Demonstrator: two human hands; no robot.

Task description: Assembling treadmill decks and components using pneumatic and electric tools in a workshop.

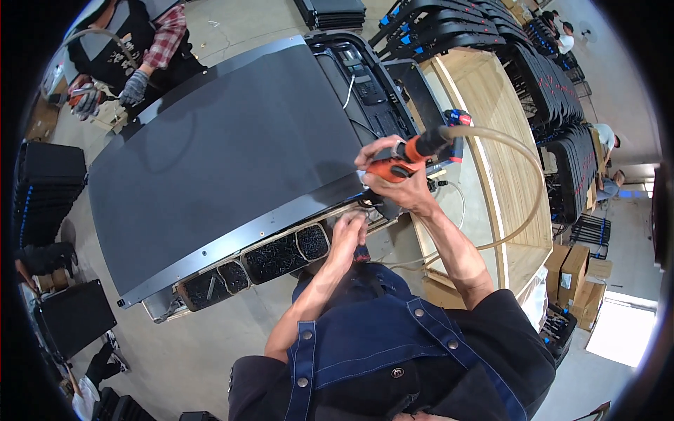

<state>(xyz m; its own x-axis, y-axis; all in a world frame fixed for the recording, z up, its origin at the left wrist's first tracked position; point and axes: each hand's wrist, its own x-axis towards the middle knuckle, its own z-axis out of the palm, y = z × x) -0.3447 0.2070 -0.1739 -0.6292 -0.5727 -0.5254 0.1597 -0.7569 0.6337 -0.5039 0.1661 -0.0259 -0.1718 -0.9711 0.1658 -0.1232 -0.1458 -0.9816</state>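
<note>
Right hand point(393, 179) grips the orange air screwdriver point(414, 156) lying left-right, left hand point(349, 231) pinching at the panel point(225, 154) edge.

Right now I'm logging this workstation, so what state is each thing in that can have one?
Orange-and-black air screwdriver: gripped in the right hand, tip down at the panel's near edge.
Left hand: fingers pinched at that same edge, holding nothing clearly visible.
Large dark grey flat panel: lying flat, back electronics uncovered at the far end.
Tan air hose: attached, looping loosely.
Compartmented screw tray: filled with dark screws.
</note>
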